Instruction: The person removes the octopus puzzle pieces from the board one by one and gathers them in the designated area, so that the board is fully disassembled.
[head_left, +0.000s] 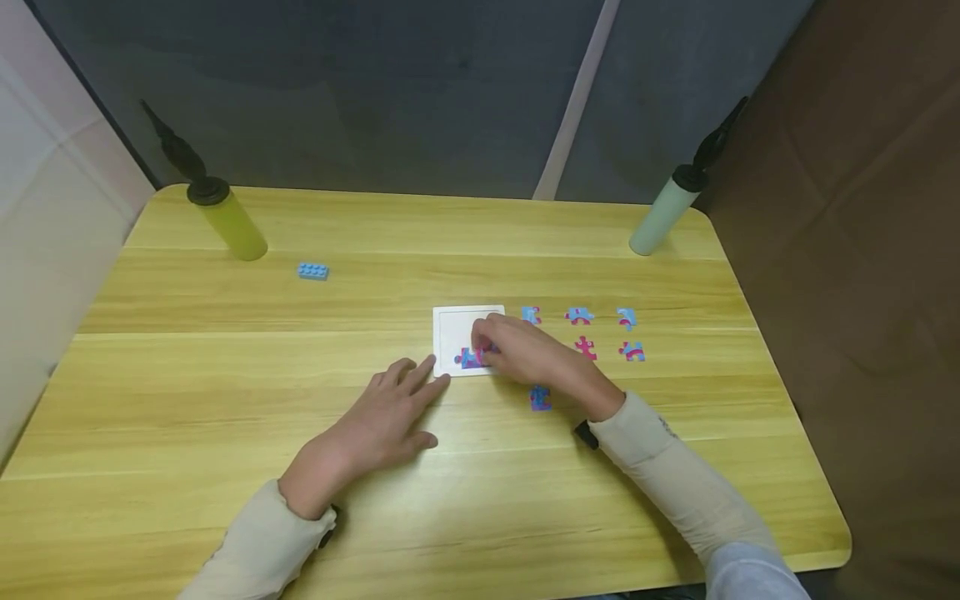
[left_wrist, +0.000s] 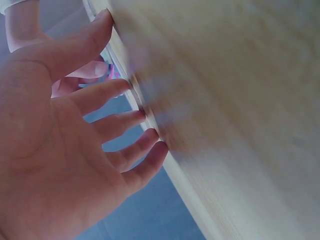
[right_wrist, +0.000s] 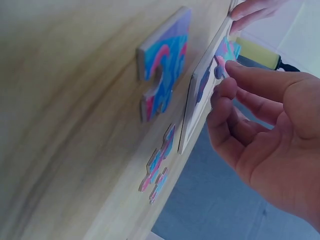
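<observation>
A white square puzzle tray (head_left: 453, 325) lies on the table, with blue, pink and purple jigsaw pieces (head_left: 469, 359) along its near side. My right hand (head_left: 517, 346) reaches over the tray from the right, pinching a jigsaw piece (right_wrist: 219, 61) between thumb and fingers; those fingers mostly cover it from above. Another piece (right_wrist: 203, 84) lies in the tray, close by the fingertips. At the tray's near left corner, my left hand (head_left: 390, 408) has its fingers spread, fingertips right at the frame and nothing in its grasp.
Several loose jigsaw pieces (head_left: 632, 351) lie in rows right of the tray, one purple-blue piece (head_left: 541, 397) nearer me. A blue toy brick (head_left: 312, 272) sits at the back left. A yellow-green pump (head_left: 236, 225) and a pale green pump (head_left: 663, 218) stand at the back corners.
</observation>
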